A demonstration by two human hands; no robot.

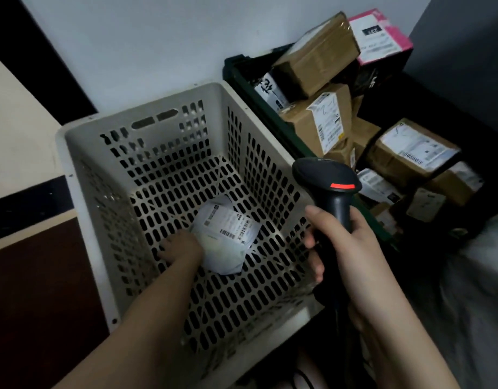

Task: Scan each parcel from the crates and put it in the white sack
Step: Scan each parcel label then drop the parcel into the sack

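White parcel (228,237) under my left hand (180,245), grip unclear; I'd tilt its label toward the scanner (326,186) my right hand (351,248) clasps at three o'clock.

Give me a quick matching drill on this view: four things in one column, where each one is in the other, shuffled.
Things:
1. white parcel
2. scanner
3. brown boxes
4. left hand

Places:
A. piled in the dark crate on the right
B. on the floor of the white crate
C. in the right hand
D. down inside the white crate, at the parcel's edge

Pairs: 1-B, 2-C, 3-A, 4-D
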